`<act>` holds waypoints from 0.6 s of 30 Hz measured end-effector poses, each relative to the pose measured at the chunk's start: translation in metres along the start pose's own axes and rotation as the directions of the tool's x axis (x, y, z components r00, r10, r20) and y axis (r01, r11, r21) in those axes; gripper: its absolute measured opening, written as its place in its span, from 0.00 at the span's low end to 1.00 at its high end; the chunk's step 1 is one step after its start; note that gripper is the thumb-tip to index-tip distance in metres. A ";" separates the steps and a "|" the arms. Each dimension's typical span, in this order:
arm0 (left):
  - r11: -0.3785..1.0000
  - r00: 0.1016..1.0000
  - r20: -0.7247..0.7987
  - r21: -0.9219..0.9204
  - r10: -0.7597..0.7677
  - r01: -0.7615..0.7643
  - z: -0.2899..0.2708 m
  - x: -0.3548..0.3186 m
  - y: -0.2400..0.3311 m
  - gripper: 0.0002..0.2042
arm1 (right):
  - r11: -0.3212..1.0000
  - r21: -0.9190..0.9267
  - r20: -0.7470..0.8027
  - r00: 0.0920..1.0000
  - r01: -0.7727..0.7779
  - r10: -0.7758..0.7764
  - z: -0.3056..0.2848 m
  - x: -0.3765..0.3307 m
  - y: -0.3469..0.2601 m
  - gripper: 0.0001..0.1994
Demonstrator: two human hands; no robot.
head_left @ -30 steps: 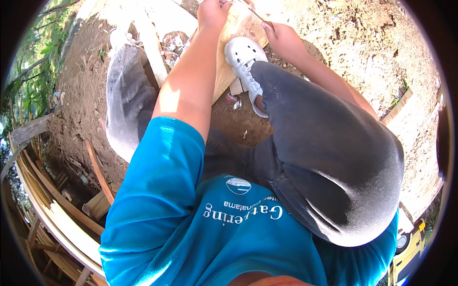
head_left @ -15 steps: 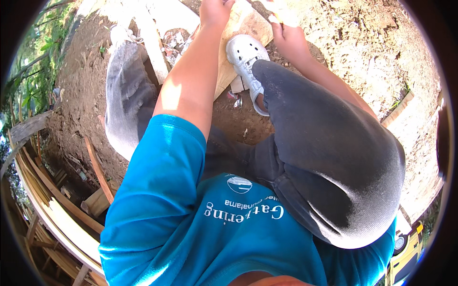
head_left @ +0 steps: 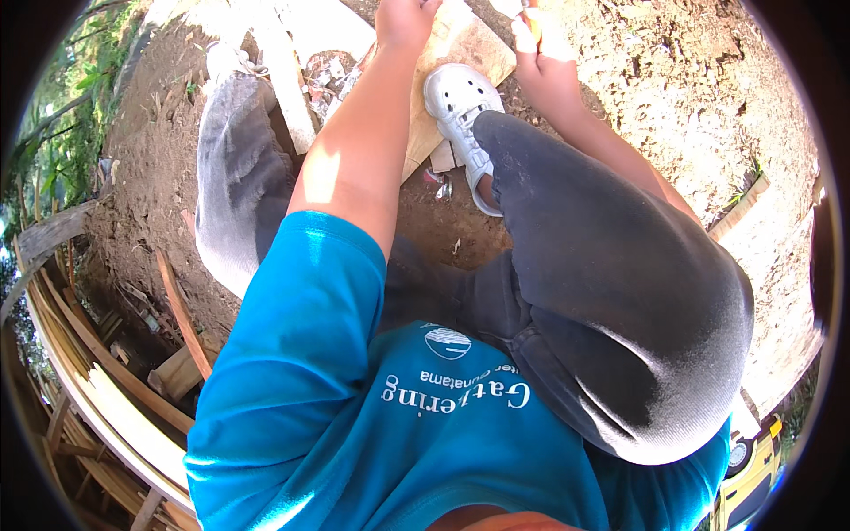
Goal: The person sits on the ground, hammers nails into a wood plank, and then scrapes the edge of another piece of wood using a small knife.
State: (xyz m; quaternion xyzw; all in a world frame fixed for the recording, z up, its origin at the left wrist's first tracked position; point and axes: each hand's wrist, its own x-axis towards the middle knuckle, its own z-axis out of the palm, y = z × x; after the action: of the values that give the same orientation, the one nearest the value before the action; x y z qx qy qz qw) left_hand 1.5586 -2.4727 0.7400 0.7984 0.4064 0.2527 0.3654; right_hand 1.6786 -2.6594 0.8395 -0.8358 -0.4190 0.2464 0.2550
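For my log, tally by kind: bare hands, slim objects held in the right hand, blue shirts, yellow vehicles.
Bare hands: 2 (left hand, right hand)
Slim object in right hand: 1, kind unclear
Blue shirt: 1
Yellow vehicle: 1
Total: 5

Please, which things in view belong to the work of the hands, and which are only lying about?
Seemingly in use:
- slim orange thing in the right hand, kind unclear
- wooden board near the left hand, partly covered by the shoe

Seemingly just lying about:
- wood strips, lower left
- brown stick
- small scraps left of the board
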 end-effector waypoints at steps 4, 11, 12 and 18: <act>0.999 1.000 0.003 0.043 0.023 -0.023 -0.003 0.004 0.002 0.10 | 0.997 -0.081 0.039 0.999 0.010 -0.007 -0.003 0.010 0.006 0.19; 0.999 0.999 0.026 0.036 -0.021 0.020 -0.003 0.002 0.007 0.10 | 0.978 -0.128 0.162 0.969 -0.168 0.187 -0.011 0.007 0.003 0.21; 0.999 0.999 0.040 0.035 -0.022 0.021 -0.005 -0.001 0.002 0.10 | 0.979 -0.142 0.115 0.980 -0.145 0.162 -0.008 0.007 0.004 0.21; 0.999 1.000 0.018 0.033 0.003 -0.004 0.002 0.005 0.002 0.10 | 0.982 -0.148 0.087 0.991 0.117 -0.105 0.011 0.009 0.024 0.25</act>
State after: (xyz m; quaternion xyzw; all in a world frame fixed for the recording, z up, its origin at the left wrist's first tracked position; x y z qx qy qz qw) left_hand 1.5630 -2.4702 0.7410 0.8073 0.4060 0.2394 0.3553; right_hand 1.6902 -2.6623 0.8139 -0.8178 -0.4925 0.2319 0.1868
